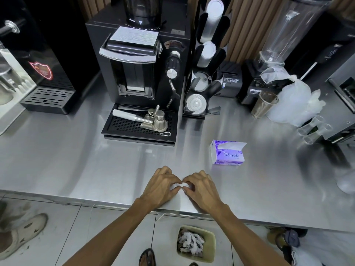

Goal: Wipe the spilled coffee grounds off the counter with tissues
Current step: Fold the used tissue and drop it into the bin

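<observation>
Lower center of frame: left hand (162, 186) & right hand (201, 187) meet on steel counter (76, 160), fingers curled, both pinching a small crumpled white tissue (180, 185) btwn them. Purple tissue pack (227, 153) sits upper right of hands, apart.

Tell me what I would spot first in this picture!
Two hands meet at the near edge of the counter, the left hand and right hand pinching a small white tissue between them. Behind stands a black coffee machine, and a purple tissue pack lies right of the hands.
</observation>
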A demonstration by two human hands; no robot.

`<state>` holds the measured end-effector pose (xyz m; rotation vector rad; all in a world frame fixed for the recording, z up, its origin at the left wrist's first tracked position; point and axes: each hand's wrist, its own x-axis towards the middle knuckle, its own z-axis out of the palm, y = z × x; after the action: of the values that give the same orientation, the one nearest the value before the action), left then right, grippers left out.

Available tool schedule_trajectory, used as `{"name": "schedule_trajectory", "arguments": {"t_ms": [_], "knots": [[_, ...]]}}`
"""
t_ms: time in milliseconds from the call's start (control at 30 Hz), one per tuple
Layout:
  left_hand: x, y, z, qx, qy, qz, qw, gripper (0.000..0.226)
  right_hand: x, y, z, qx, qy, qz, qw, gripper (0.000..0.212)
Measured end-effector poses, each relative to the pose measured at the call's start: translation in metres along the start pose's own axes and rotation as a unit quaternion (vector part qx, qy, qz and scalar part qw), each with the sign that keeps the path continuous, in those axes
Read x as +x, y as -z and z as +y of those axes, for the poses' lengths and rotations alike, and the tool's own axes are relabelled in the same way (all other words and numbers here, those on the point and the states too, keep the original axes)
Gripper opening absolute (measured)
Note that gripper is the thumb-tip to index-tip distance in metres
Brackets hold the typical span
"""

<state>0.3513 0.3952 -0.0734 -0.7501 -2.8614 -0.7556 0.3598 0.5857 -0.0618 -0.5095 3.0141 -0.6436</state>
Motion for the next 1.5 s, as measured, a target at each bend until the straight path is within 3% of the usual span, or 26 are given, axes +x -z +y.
{"name": "schedule_trajectory", "arguments": {"t_ms": [367,733,933,1200,1500], "knots": [[0.002,-0.007,0.000,-0.055,0.017,0.003,0.998,0.013,-0.005,-0.005,-0.005,-0.038,-0.015,0.017,0.999,0.019],[-0.007,-0.006,0.013,-0.077,0.090,-0.032,0.992,0.020,-0.009,-0.010,-0.018,-0.098,-0.043,-0.013,0.994,0.026],[-0.014,-0.007,0.018,-0.086,0.069,-0.040,0.993,0.020,-0.019,-0.006,-0.015,-0.102,-0.004,-0.018,0.995,0.028],[-0.023,-0.011,0.044,-0.113,0.041,0.013,0.993,0.024,-0.048,0.013,-0.006,-0.044,0.010,0.019,0.999,0.022],[-0.043,-0.027,0.088,-0.107,-0.008,0.053,0.993,0.019,-0.096,0.024,0.014,-0.054,0.035,0.042,0.997,0.021]]}}
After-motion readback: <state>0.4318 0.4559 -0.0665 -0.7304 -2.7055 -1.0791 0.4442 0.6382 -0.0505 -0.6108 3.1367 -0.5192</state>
